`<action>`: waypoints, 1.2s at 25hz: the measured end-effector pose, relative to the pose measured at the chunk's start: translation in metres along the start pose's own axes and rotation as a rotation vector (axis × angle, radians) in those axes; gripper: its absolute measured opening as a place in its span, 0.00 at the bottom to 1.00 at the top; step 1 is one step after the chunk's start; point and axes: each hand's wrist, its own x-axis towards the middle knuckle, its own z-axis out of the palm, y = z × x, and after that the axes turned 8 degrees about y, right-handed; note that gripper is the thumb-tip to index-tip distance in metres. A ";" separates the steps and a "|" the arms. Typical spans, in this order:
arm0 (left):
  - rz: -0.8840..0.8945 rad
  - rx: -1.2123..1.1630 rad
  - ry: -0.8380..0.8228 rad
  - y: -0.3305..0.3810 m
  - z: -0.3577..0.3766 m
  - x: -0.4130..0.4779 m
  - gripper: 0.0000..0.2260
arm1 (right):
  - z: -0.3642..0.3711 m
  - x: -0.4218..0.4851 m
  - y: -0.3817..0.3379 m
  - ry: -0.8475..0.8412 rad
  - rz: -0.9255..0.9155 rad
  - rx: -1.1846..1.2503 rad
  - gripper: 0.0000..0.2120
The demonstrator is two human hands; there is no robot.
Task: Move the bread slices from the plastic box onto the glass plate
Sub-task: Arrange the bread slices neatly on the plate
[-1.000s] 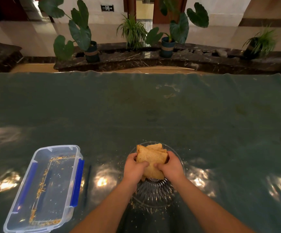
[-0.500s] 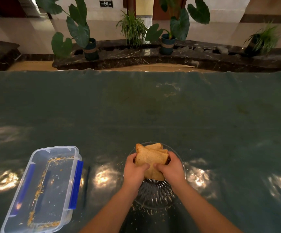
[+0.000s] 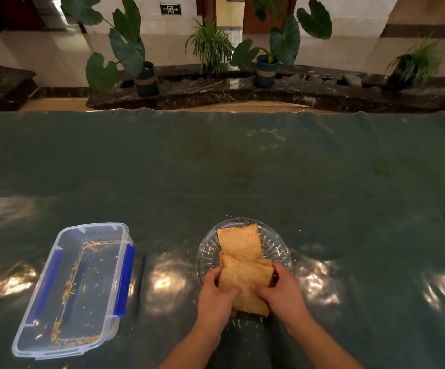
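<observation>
Both hands, left hand (image 3: 217, 294) and right hand (image 3: 282, 291), closed around near bread slices (image 3: 245, 278) over glass plate (image 3: 208, 249). Lower flat, release gently. Plastic box (image 3: 72, 288) left, only crumbs inside.

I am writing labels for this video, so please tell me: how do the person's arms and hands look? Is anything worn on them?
Both forearms come in from the bottom edge and are bare, with no sleeves in view. The left hand and the right hand wear no gloves. No watch, ring or bracelet shows on the wrists or fingers. The dim, warm light hides finer details.
</observation>
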 end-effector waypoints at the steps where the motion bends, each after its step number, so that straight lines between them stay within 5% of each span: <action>1: 0.002 0.009 -0.007 0.000 -0.001 -0.001 0.25 | -0.001 0.000 0.000 0.002 -0.002 0.006 0.25; 7: -0.015 0.079 -0.031 0.004 -0.004 0.000 0.23 | 0.002 -0.002 0.005 -0.022 -0.026 -0.094 0.20; 12: -0.010 0.128 -0.008 0.007 -0.001 0.004 0.21 | 0.004 0.000 0.006 0.097 -0.250 -0.374 0.20; 18: -0.100 0.082 0.034 0.002 -0.005 0.009 0.20 | 0.001 0.008 0.003 0.046 -0.222 -0.428 0.24; 21: -0.123 -0.011 0.083 0.014 -0.007 0.017 0.17 | -0.005 0.017 0.002 0.080 -0.185 -0.327 0.11; 24: -0.127 -0.039 0.083 0.030 -0.009 0.035 0.14 | -0.006 0.039 -0.013 0.095 -0.109 -0.231 0.08; 27: -0.123 -0.022 -0.001 0.044 -0.005 0.049 0.06 | -0.001 0.065 -0.028 0.038 -0.100 -0.331 0.14; 30: -0.080 0.103 -0.041 0.049 0.002 0.055 0.10 | 0.009 0.088 -0.040 0.028 -0.071 -0.453 0.18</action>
